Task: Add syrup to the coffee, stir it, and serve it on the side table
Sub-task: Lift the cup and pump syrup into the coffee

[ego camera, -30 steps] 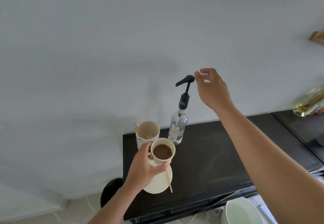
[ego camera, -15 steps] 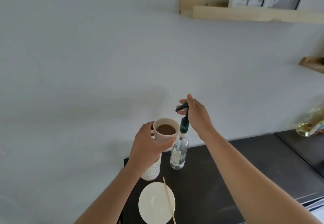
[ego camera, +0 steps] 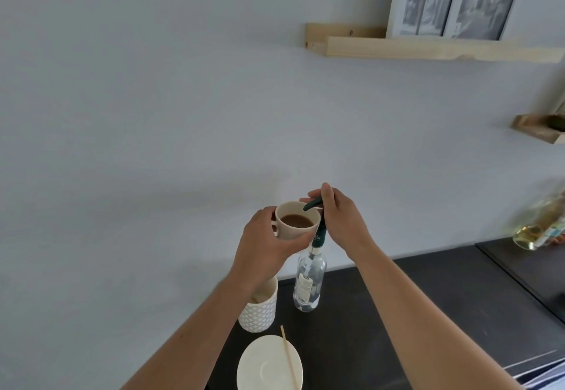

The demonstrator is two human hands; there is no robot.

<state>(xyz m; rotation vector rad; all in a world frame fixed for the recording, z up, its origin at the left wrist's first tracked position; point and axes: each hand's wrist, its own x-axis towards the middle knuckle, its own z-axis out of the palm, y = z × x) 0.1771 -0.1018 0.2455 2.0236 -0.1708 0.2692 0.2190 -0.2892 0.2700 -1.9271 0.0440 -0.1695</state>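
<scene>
My left hand [ego camera: 265, 247] holds a cream cup of coffee [ego camera: 297, 221] in the air, above the counter. The dark pump spout of a clear syrup bottle [ego camera: 308, 282] reaches over the cup's rim. My right hand [ego camera: 339, 220] rests on top of the pump head, fingers curled over it. The bottle stands on the black counter [ego camera: 382, 313]. A cream saucer [ego camera: 266, 365] lies at the counter's front with a wooden stir stick [ego camera: 289, 356] across it.
A white patterned holder [ego camera: 260, 313] stands left of the bottle, partly hidden by my left forearm. A blurred glass bottle [ego camera: 541, 227] sits at the far right. Wooden shelves [ego camera: 428, 50] hang on the wall above.
My left hand lifted the cup off the saucer up to the pump spout. My right hand came down onto the pump head. The view tilted upward.
</scene>
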